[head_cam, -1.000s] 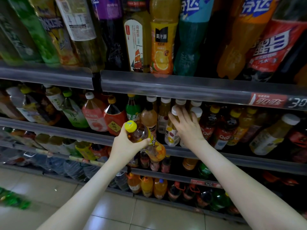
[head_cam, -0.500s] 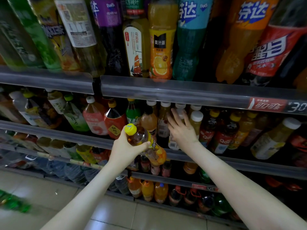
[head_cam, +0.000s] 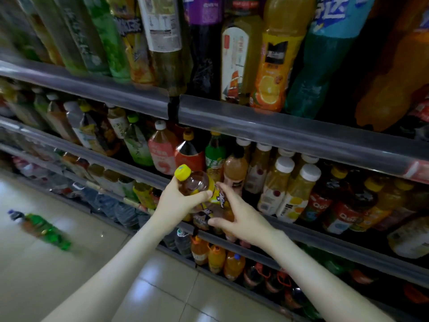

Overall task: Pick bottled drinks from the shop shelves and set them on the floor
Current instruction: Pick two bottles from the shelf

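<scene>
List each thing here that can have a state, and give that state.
Yellow-capped bottle: capped, tilted, off the shelf, held by both hands.
Left hand: grips the bottle's shoulder.
Right hand: grips the bottle's body.
Green bottle: on the floor, blurred; pose unclear.
White-capped juice bottles: capped, on the shelf.

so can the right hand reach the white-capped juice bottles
Probably yes: the white-capped juice bottles stand at the shelf front beside the right hand, nothing between, though it holds the yellow-capped bottle.
</scene>
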`<state>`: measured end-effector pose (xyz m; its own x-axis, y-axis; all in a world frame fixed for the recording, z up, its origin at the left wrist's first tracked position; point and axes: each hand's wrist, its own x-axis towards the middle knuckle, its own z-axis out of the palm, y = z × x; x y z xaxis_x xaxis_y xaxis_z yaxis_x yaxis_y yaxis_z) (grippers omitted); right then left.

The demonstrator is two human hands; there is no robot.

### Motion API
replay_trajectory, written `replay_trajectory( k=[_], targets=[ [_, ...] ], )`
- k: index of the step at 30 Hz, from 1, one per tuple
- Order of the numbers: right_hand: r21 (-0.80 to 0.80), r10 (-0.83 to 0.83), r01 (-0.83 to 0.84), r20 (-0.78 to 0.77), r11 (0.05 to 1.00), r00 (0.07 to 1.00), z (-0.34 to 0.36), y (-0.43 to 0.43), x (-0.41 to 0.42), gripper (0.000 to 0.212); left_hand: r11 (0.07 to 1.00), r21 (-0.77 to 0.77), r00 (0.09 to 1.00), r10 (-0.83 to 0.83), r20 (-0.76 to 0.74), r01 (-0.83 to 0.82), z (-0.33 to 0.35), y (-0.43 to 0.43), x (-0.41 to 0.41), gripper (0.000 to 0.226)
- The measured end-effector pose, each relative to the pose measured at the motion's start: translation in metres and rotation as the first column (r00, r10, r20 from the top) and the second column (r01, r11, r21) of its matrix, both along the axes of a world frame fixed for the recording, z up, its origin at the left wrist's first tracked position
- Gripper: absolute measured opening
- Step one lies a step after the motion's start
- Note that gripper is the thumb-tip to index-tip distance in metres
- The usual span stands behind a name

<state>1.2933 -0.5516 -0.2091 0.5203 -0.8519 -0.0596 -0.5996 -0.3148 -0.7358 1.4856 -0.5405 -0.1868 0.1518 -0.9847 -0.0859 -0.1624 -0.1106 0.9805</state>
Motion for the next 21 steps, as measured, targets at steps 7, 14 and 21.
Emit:
replay_trajectory(
  k=[7, 14, 21],
  targets=[
    [0.144, 0.055, -0.090, 0.236, 0.986, 0.970, -0.026, 0.004, 0.102, 0.048, 0.984, 0.009, 0.966, 0.174, -0.193, -0.175, -0.009, 0.047, 0.076, 0.060],
    [0.175, 0.138, -0.211, 0.357, 0.962, 0.924, -0.002, 0.020, 0.245, 0.048, 0.965, -0.047, 0.941, 0.239, -0.239, -0.257, 0.012, 0.098, 0.207, 0.054],
    [0.151, 0.220, -0.325, 0.476, 0.933, 0.851, 0.055, 0.010, 0.380, 0.045, 0.933, -0.093, 0.932, 0.336, -0.134, -0.349, 0.043, 0.110, 0.337, 0.038]
  ],
)
